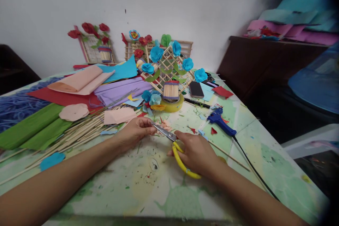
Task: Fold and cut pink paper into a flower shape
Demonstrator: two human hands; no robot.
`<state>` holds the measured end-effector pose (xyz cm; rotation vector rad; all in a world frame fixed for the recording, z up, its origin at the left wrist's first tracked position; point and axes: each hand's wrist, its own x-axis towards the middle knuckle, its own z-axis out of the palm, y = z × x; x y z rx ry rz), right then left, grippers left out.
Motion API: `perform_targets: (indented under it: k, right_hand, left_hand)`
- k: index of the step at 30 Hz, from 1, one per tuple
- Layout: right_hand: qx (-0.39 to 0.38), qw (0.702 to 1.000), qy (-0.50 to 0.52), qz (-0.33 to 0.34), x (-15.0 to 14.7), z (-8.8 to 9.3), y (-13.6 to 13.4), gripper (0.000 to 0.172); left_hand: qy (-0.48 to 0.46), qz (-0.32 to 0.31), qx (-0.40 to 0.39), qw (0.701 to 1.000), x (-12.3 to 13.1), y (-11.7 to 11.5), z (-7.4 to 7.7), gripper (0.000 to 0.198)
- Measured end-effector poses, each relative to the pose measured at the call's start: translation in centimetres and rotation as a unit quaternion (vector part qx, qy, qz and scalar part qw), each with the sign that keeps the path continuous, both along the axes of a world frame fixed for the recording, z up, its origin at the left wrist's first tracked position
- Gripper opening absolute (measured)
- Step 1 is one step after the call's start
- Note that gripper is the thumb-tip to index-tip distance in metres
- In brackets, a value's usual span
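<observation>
My right hand (pixel 194 152) grips yellow-handled scissors (pixel 177 148), their blades pointing left toward a small pink piece of paper (pixel 163 127). My left hand (pixel 135 130) pinches that pink paper at its edge, just above the table (pixel 169 183). The blades meet the paper between my two hands. Pink scraps lie around the cut.
A blue glue gun (pixel 219 120) with a black cord lies to the right. Wooden sticks (pixel 79 130), coloured paper sheets (pixel 79 88), a tape roll (pixel 172 105), a phone (pixel 196 89) and lattice frames with paper flowers (pixel 165 65) crowd the far half. A dark cabinet (pixel 259 63) stands right.
</observation>
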<state>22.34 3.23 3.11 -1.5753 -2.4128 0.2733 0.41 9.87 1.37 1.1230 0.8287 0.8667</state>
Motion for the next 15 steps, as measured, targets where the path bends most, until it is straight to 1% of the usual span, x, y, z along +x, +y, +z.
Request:
perform_targets:
  k: [4,9,15]
  right_hand:
    - [-0.003,1.000,0.016,-0.027,0.12,0.15,0.33,0.035]
    - [-0.010,0.997,0.046,-0.068,0.33,-0.01,0.92,0.034]
    - [-0.017,0.996,0.061,-0.059,0.24,-0.04,0.82,0.033]
  left_hand:
    - [0.013,0.025,0.003,1.000,0.04,0.06,-0.01,0.018]
    - [-0.027,0.044,0.013,0.999,0.12,0.10,-0.24,0.015]
    - [-0.064,0.052,0.005,0.997,0.00,0.09,-0.17,0.016]
